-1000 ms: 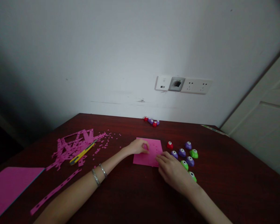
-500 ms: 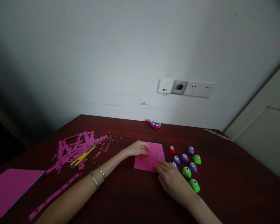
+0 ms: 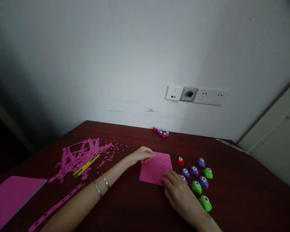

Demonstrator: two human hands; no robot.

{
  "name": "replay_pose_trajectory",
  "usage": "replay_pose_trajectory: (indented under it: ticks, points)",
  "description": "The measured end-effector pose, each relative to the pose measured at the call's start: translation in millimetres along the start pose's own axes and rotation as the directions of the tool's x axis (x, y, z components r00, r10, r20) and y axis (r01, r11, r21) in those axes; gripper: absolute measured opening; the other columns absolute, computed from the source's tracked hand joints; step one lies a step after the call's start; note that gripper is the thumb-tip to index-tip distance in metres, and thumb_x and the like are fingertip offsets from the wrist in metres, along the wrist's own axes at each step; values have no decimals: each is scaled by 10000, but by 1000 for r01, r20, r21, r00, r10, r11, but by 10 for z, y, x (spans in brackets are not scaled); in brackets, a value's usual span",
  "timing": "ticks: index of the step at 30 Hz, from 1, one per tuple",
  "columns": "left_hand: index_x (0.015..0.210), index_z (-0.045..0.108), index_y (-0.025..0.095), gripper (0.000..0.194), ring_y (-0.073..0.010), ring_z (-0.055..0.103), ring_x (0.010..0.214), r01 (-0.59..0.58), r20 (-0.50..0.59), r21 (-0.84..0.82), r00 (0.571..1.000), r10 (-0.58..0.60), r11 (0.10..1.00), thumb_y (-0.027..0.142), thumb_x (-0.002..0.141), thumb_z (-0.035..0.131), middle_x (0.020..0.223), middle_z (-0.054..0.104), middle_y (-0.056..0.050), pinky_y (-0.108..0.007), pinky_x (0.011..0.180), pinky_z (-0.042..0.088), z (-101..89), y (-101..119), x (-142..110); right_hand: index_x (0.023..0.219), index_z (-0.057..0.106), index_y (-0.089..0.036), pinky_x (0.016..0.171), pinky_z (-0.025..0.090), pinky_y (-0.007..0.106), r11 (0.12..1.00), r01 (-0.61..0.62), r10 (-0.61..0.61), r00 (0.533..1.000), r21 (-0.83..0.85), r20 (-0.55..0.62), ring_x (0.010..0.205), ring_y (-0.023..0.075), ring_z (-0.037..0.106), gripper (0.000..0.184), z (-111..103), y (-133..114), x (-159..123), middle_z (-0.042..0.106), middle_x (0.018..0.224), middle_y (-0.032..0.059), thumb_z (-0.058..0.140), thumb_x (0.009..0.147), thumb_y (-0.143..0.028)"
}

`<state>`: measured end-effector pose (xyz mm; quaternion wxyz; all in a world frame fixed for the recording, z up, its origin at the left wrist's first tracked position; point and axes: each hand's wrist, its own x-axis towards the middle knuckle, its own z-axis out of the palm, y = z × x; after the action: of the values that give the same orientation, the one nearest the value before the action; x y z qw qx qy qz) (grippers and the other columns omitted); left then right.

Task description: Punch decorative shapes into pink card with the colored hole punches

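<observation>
A square pink paper (image 3: 151,170) lies on the dark table between my hands, with a row of small pink marks or bits near its upper right. At its upper left edge, my left hand (image 3: 143,154) has thumb and fingers drawn together; whatever is in them is too small to make out. My right hand (image 3: 178,188) rests at the lower right corner, its bent fingers close together on the paper edge. Just right of that hand stand several small craft punches, among them a green punch (image 3: 196,187), a purple punch (image 3: 194,171) and a red punch (image 3: 180,161).
Punched pink paper scraps (image 3: 82,154) pile up at the left, with a yellow utility knife (image 3: 87,165) on them and tiny cut-outs (image 3: 110,153) beside. A pink strip (image 3: 55,206) and larger pink sheet (image 3: 14,196) lie nearer. More punches (image 3: 160,132) stand by the wall.
My left thumb and fingers have closed together at the paper's upper left edge. My right hand keeps its place at the lower right corner. The view has shifted slightly.
</observation>
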<state>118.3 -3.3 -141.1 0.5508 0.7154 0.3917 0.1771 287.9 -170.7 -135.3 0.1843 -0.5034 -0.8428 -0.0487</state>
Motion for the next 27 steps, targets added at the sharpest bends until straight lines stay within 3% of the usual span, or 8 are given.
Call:
replay_pose_trajectory:
  ticks: [2,4,6,9,12,15,21,27]
  points:
    - [898,644,114,264,-68,447,424,-15,-83,8,996,16,1000,318,748,568,535,524,31,-185,383,303,-87,46,113,931,567,-186,759,447,389,1000,4,-4,1000,-3,-15,892,234,532,250,-29,-3,7,591,1001,77,457,768,-32]
    - [917,645,120,256,-78,492,461,-17,-177,139,983,42,990,302,764,549,589,575,6,-190,418,348,-195,118,293,905,568,-185,750,446,386,1000,10,-11,999,-14,-40,882,233,534,237,-51,-3,14,588,994,81,456,764,-30]
    - [909,655,145,230,-100,557,541,46,-322,394,942,91,918,293,760,562,662,631,-16,-198,483,396,-317,201,524,851,569,-182,737,441,378,999,15,-18,997,-34,-76,858,229,537,209,-61,2,19,590,958,84,451,766,-32]
    - [816,668,149,170,-152,609,763,112,-415,488,902,118,865,281,740,592,819,673,-60,-217,629,432,-488,298,893,794,565,-186,716,431,360,999,19,-24,994,-46,-107,812,213,538,190,-55,18,21,590,898,76,443,781,-41]
    - [855,663,140,229,-217,618,861,207,-463,549,882,88,810,324,731,610,907,673,-111,-254,689,441,-574,321,1186,775,563,-189,700,418,345,999,5,-9,993,-35,-115,782,200,530,185,-42,42,17,587,868,65,440,796,-52]
    - [946,647,126,333,-270,603,947,266,-486,602,870,82,753,375,726,629,1017,644,-166,-289,734,448,-541,283,1370,782,568,-189,692,407,339,1000,-11,8,991,-25,-132,771,197,522,185,-33,70,12,585,852,61,438,806,-59]
    - [1075,613,207,354,-263,506,1117,275,-486,672,864,130,688,370,761,607,1174,582,-131,-328,876,412,-352,215,1607,773,573,-183,702,392,344,999,-22,18,990,-28,-138,764,200,513,166,-33,108,19,584,823,58,458,809,-69]
    - [998,655,186,287,-262,554,1050,292,-511,649,852,118,702,342,765,597,1079,630,-136,-303,821,432,-382,193,1771,776,574,-182,711,379,346,999,-27,23,992,-30,-128,761,200,508,164,-38,131,8,588,824,55,461,810,-68]
